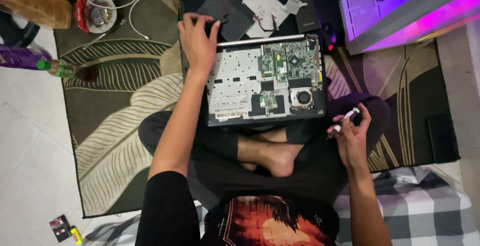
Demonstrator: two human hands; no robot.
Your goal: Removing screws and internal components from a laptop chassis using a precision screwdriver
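We are looking down at an opened laptop point(267, 78) that is lying across our crossed legs over the patterned rug point(125, 106), its bottom cover off. Its silver inner frame is showing on the left, while the green circuit board is sitting toward the far right corner and the round black fan is sitting at the near right corner. A dark flat panel point(227, 8) is lying on the rug just beyond the laptop's far left corner. A slim white-and-dark screwdriver point(344, 122) is tilting just off the laptop's near right corner.
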